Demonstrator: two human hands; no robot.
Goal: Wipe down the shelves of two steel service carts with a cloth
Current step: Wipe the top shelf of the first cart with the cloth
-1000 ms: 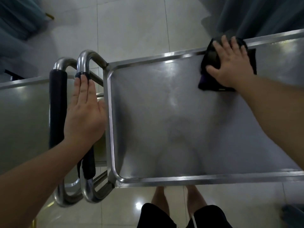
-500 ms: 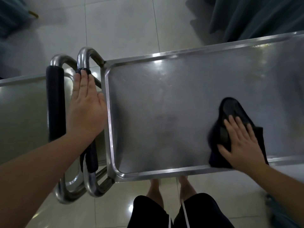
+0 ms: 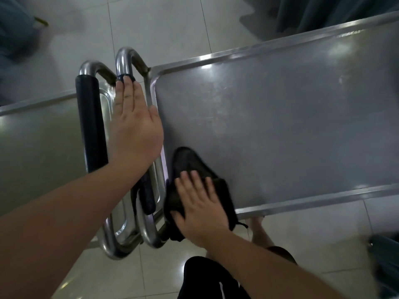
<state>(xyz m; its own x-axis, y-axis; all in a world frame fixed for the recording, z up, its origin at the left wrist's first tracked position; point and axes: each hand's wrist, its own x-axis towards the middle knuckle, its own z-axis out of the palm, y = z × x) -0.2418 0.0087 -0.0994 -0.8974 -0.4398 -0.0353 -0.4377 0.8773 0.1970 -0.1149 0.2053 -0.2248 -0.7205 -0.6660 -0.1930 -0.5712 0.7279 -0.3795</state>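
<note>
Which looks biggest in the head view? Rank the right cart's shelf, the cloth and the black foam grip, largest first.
1. Shelf, by far the largest.
2. Cloth and foam grip: too alike to rank. The right hand covers part of the cloth, and the grip is long but thin.

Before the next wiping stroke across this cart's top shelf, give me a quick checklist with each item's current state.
1. Cloth under the right hand: ok, flat fingers press it.
2. Cloth fully on the shelf: not ok, part hangs over the near left corner.
3. Cart steadied: ok, left hand rests flat on the handle.
4. Path to the right free of objects: ok.
5. Shelf already clean: cannot tell, glare hides it.
6. Second cart wiped: cannot tell.
</note>
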